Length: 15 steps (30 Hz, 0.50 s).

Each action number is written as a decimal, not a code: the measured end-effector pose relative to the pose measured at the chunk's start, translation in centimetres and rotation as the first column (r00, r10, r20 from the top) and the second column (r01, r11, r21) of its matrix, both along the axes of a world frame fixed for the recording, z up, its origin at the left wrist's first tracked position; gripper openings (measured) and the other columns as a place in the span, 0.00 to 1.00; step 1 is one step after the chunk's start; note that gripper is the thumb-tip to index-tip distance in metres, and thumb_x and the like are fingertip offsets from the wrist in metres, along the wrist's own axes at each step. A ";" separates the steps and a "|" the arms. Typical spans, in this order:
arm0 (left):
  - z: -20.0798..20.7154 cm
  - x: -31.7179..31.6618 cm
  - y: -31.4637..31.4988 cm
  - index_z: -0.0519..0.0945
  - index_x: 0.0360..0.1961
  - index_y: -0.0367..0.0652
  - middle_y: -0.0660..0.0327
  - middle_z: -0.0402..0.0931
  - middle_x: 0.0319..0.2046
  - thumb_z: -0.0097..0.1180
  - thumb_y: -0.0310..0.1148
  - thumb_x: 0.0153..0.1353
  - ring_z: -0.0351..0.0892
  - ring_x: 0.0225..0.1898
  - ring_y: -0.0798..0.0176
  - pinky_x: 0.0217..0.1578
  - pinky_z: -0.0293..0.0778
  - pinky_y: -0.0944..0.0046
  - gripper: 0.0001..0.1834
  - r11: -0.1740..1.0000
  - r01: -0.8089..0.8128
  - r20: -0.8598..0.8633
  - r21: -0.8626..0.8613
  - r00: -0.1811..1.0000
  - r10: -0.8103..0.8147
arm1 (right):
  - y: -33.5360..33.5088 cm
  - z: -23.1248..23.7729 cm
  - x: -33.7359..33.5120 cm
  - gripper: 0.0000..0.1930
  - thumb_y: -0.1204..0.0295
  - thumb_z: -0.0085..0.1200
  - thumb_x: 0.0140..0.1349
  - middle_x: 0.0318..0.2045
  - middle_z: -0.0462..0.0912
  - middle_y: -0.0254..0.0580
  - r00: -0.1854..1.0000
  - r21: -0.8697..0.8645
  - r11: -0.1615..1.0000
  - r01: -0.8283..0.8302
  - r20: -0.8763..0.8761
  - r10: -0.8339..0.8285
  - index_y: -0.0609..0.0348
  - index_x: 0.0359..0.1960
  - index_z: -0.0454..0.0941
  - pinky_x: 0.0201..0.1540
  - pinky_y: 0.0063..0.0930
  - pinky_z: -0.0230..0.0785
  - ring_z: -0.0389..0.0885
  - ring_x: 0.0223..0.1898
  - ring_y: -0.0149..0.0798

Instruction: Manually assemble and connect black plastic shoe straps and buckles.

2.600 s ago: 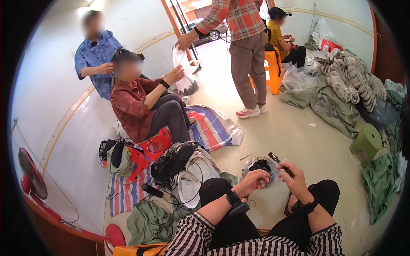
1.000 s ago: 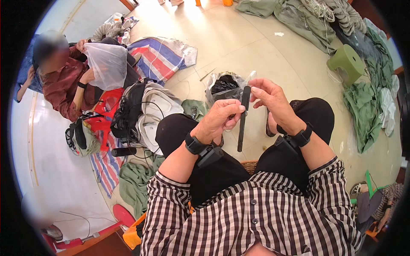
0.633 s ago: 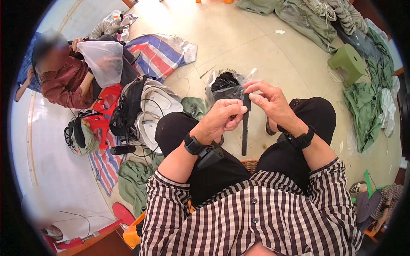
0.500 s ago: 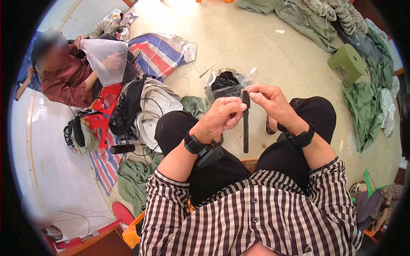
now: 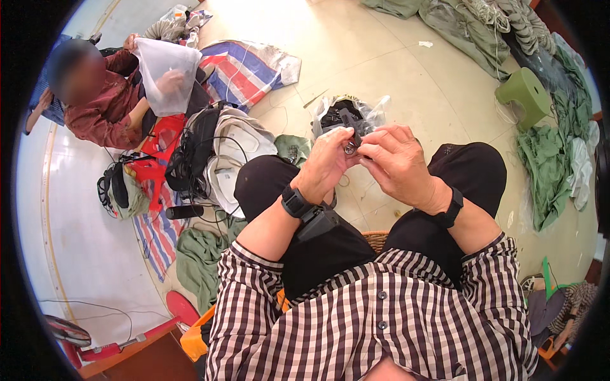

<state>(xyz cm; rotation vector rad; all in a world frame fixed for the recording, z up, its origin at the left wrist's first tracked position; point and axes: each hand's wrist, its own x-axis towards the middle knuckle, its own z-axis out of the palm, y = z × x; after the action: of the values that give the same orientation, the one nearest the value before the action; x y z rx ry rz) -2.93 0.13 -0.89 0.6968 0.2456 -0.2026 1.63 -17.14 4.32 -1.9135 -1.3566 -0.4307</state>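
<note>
My left hand [image 5: 327, 162] and my right hand [image 5: 397, 160] are close together in front of my knees. Both have their fingers closed on a black strip [image 5: 358, 138] that looks like a strap. A small shiny ring [image 5: 350, 149] shows between the fingertips; whether it is fixed to the strip cannot be made out. Just beyond my hands stands a clear plastic bag [image 5: 377, 115] with black pieces in it. The strip's far end overlaps those pieces and is hard to tell from them.
A person [image 5: 105, 117] at the left holds a whitish translucent bag [image 5: 166, 73]. Striped sheeting [image 5: 244, 73], a black bag with cords [image 5: 194, 149] and green cloth [image 5: 202, 263] lie on the left. A green stool [image 5: 526, 96] and more green fabric [image 5: 546, 171] are on the right.
The black strip hung straight down toward me from my fingers; now it no longer hangs there and the ring shows. My right hand has turned and lowered beside my left.
</note>
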 end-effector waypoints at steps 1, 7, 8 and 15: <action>-0.5 0.0 0.2 0.74 0.37 0.40 0.61 0.77 0.33 0.46 0.32 0.63 0.77 0.34 0.65 0.38 0.75 0.62 0.08 0.999 0.024 0.017 -0.031 1.000 -0.024 | 0.2 -0.3 0.0 0.10 0.75 0.57 0.45 0.33 0.76 0.39 1.000 -0.024 1.000 0.000 0.031 0.001 0.59 0.32 0.76 0.45 0.37 0.63 0.74 0.39 0.42; -0.8 0.6 -0.9 0.74 0.39 0.38 0.60 0.77 0.36 0.43 0.33 0.64 0.77 0.37 0.65 0.39 0.74 0.62 0.11 0.998 0.025 -0.050 0.065 0.998 -0.022 | 0.6 -1.2 0.5 0.14 0.75 0.56 0.44 0.37 0.75 0.38 0.997 -0.130 0.991 0.025 0.079 -0.014 0.58 0.36 0.75 0.44 0.37 0.62 0.73 0.40 0.43; -0.1 0.6 -1.7 0.74 0.36 0.45 0.65 0.74 0.34 0.43 0.37 0.64 0.74 0.37 0.69 0.38 0.73 0.64 0.10 0.994 0.052 -0.016 0.092 0.999 -0.051 | 0.3 -1.1 0.7 0.14 0.74 0.54 0.44 0.37 0.75 0.38 0.993 -0.166 0.986 0.029 0.118 -0.009 0.59 0.36 0.75 0.44 0.37 0.62 0.73 0.40 0.43; 1.3 -1.1 -1.9 0.74 0.33 0.46 0.69 0.73 0.30 0.42 0.32 0.64 0.73 0.32 0.75 0.32 0.70 0.72 0.08 0.996 0.091 0.000 0.026 0.996 -0.091 | 0.5 -2.0 -0.2 0.09 0.73 0.52 0.40 0.30 0.73 0.40 0.969 -0.218 0.976 -0.005 0.239 0.058 0.59 0.26 0.73 0.43 0.35 0.62 0.72 0.34 0.39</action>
<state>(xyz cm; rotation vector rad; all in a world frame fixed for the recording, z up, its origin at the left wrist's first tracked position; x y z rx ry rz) -4.01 -1.76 0.37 0.7345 0.2160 -0.2862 1.43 -16.62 2.36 -2.0628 -1.6497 -0.5355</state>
